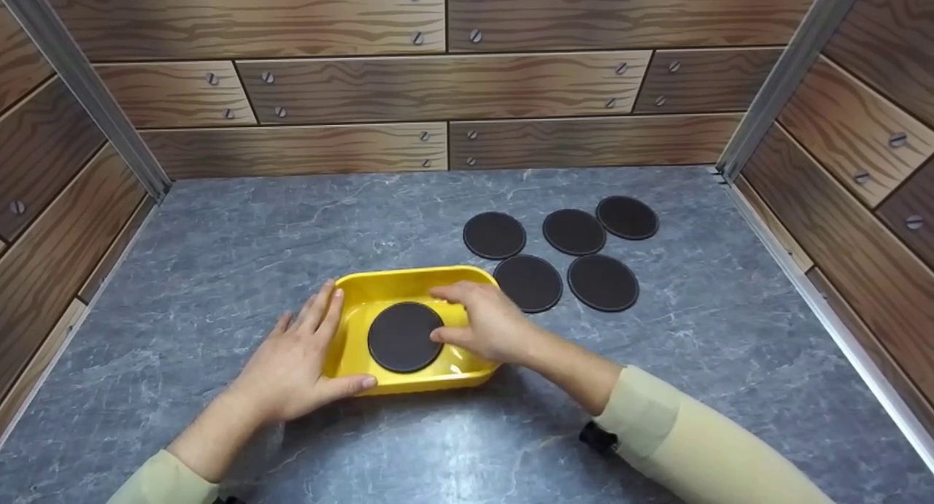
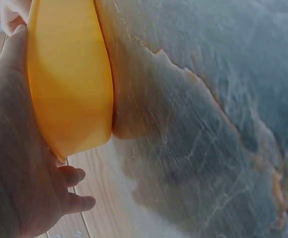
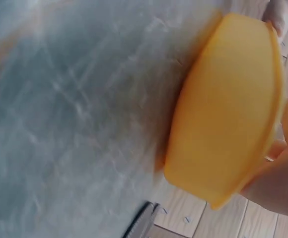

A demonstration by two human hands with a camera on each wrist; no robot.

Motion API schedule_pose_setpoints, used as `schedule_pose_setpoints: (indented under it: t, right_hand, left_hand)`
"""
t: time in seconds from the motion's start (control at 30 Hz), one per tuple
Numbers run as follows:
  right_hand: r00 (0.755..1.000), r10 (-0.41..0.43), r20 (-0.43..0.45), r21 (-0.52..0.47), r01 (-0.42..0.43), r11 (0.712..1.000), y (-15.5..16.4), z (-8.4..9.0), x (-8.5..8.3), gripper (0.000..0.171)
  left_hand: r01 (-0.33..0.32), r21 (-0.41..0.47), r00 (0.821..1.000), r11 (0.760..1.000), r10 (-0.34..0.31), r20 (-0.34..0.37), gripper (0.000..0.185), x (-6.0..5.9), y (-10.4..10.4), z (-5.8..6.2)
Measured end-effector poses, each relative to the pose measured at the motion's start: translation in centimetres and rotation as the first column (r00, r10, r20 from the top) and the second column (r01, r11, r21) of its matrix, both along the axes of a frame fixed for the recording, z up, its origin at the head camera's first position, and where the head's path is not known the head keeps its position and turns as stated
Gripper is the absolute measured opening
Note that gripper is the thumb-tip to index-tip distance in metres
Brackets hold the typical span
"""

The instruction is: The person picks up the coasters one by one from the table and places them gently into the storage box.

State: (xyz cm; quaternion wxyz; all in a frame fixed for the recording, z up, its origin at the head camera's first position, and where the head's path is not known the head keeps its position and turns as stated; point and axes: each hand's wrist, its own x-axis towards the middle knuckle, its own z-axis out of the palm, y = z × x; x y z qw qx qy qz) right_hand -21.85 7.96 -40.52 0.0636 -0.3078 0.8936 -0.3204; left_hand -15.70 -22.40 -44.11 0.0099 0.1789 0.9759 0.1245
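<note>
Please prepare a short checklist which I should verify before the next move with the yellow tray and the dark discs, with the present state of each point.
1. Tray standing on the tabletop: ok.
2. Left hand on the tray: ok, it rests at the left end.
3. Disc in the tray lying flat: ok.
4. Right hand clear of the tray: not ok, it is over the right end.
5. Right hand free of the disc: cannot tell, its thumb overlaps the edge in the head view.
6. Five other discs in sight: ok, on the tabletop, farther off and to the right.
</note>
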Motion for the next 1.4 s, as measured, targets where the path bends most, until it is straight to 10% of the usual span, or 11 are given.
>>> schedule_pose_setpoints:
  t: [0.57, 0.87, 1.4]
  right_hand:
    - [0.986, -0.167, 0.007, -0.342, 0.160, 0.926, 13.0, 4.5, -5.4, 0.055]
    - [0.955, -0.283, 0.090, -0.369, 0.296, 0.881, 19.7, 2.7, -7.8, 0.055]
    - [0.920, -0.233, 0.315, -0.144, 0.289, 0.946, 25.2, -2.3, -8.7, 0.086]
  left_hand:
    - [0.010, 0.010, 1.000, 1.000, -0.010, -0.029, 0.123, 0.0, -0.2, 0.0]
    - [0.007, 0.007, 1.000, 1.000, -0.007, -0.027, 0.125, 0.3, -0.3, -0.1]
    - [0.019, 0.011, 0.999, 1.000, -0.019, -0.034, 0.125, 0.1, -0.1, 0.1]
